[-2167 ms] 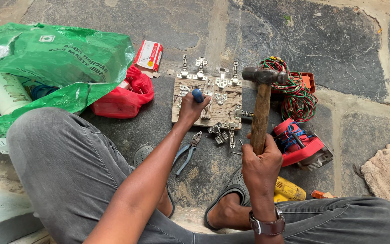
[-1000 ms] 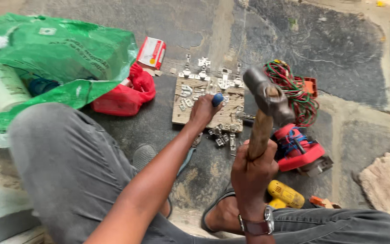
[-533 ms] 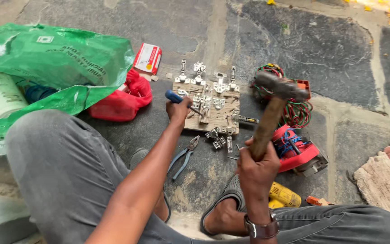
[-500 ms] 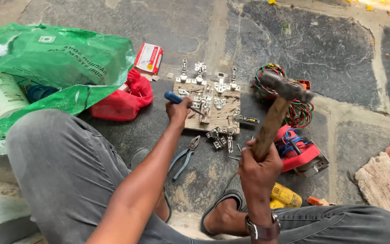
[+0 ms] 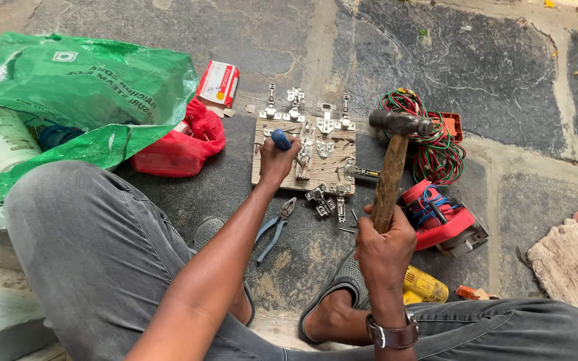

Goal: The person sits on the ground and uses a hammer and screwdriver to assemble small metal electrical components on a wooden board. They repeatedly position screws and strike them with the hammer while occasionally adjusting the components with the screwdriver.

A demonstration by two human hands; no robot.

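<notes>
My left hand (image 5: pixel 277 160) grips a blue-handled tool (image 5: pixel 281 139) held upright on a small wooden board (image 5: pixel 334 175). Several metal hinges (image 5: pixel 308 148) lie on the board and along its far edge. My right hand (image 5: pixel 384 239) holds a hammer by its wooden handle (image 5: pixel 389 184), with the steel head (image 5: pixel 399 123) raised to the right of the board. More hinges (image 5: pixel 321 197) lie on the stone floor in front of the board.
Blue-handled pliers (image 5: pixel 274 228) lie near my left forearm. A red power tool (image 5: pixel 443 222), a coil of red and green wire (image 5: pixel 436 144), a yellow drill (image 5: pixel 424 286), a red bag (image 5: pixel 180 144), a green sack (image 5: pixel 68 93) and a rug (image 5: pixel 573 257) surround me.
The hammer swung up to the right and down again over the past seconds; now its head hangs upright beside the board. My left hand shifted the blue-handled tool slightly on the board.
</notes>
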